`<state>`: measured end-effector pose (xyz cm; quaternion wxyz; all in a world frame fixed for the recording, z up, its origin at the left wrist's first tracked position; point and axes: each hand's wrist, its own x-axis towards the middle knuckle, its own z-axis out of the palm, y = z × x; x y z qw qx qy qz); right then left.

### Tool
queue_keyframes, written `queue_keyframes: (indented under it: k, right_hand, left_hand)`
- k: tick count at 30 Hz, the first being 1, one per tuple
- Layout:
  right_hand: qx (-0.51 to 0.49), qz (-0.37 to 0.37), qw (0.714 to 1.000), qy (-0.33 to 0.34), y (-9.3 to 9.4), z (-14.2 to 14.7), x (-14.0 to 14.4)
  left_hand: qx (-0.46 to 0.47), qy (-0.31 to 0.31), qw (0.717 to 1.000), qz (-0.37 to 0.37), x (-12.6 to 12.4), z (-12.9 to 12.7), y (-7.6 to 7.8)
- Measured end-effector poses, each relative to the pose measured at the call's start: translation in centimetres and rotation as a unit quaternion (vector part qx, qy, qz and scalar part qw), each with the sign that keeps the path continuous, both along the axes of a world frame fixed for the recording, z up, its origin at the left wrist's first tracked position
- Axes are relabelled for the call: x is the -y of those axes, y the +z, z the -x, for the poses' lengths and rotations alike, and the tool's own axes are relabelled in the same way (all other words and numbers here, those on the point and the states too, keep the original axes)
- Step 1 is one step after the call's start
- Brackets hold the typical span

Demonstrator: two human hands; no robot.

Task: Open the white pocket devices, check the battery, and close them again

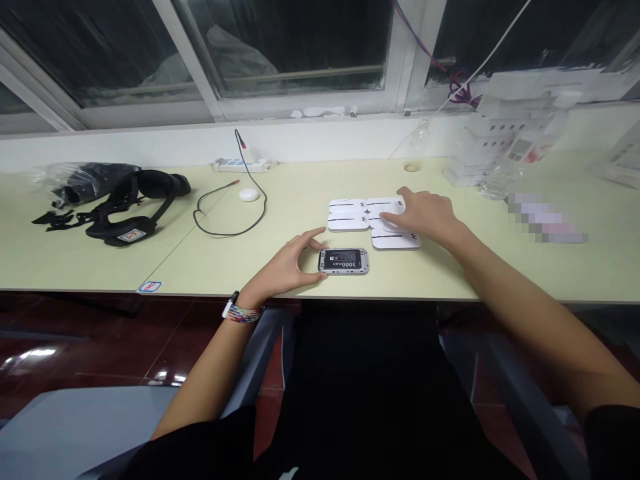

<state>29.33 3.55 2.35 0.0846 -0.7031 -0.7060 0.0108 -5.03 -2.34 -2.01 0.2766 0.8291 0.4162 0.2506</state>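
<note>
Left hand (290, 263): cupped around the left end of a small grey device, thumb at its far side, fingers at its near side, wrist resting at the tabletop's near edge.
Wrist: white band and a multicoloured beaded bracelet (243, 313) worn just behind the left hand.
Device (344, 261): lying flat close to the near edge of the tabletop (300, 183), back open, dark battery showing, printed "3000mAh" in white, read upside down from the camera.
Right hand (425, 213): spread palm-down, fingers loose, pressing on white covers, not closed around anything.
White covers (373, 220): three flat rounded panels laid touching one another just beyond the device, each crossed by thin dark lines and carrying a small dark logo too fine to read.
Cable (235, 207): black lead looping left of the covers, one red-tipped end lying free, the other rising toward a white power strip (243, 164) at the far edge.
Puck (249, 195): small white round object inside the cable's curve.
Headgear (135, 200): black strapped unit toward the left end, white tag with red lettering, unreadable.
Bag (75, 180): clear plastic over dark parts at the far left corner.
Sticker (149, 287): red-and-blue mark at the near edge, text illegible.
Boxes (493, 143): white cartons stacked at the far right, print blurred.
</note>
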Motion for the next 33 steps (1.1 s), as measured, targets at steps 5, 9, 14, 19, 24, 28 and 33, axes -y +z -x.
queue_keyframes:
  k: [5, 9, 14, 19, 24, 28, 33]
  right_hand:
    - [-0.070, -0.012, 0.996, 0.050, -1.1, -0.8, -0.3]
    - [-0.102, -0.071, 0.985, 0.121, -1.5, -0.7, 0.2]
    - [0.009, -0.226, 0.912, 0.343, -2.5, 2.7, 3.5]
    - [0.070, -0.259, 0.840, 0.472, -4.2, 5.8, 6.3]
    - [0.021, -0.216, 0.833, 0.509, -5.1, 5.7, 6.6]
    - [-0.031, -0.183, 0.836, 0.516, -5.1, 5.4, 6.5]
    - [-0.060, -0.143, 0.848, 0.506, -4.8, 5.5, 6.9]
  left_hand:
    - [0.006, -0.001, 1.000, 0.005, 0.0, 0.0, 0.0]
    - [0.006, 0.001, 1.000, 0.008, 0.0, 0.0, 0.0]
    - [0.009, -0.001, 1.000, 0.006, -0.2, 0.0, -0.3]
    - [-0.015, 0.003, 1.000, -0.009, 0.0, 0.1, -0.2]
    - [-0.033, -0.004, 0.999, -0.026, 0.4, 0.1, 0.2]
    - [-0.033, -0.016, 0.999, -0.035, 0.4, 0.0, 0.4]
    - [-0.037, -0.028, 0.998, -0.046, 0.3, 0.0, 0.4]
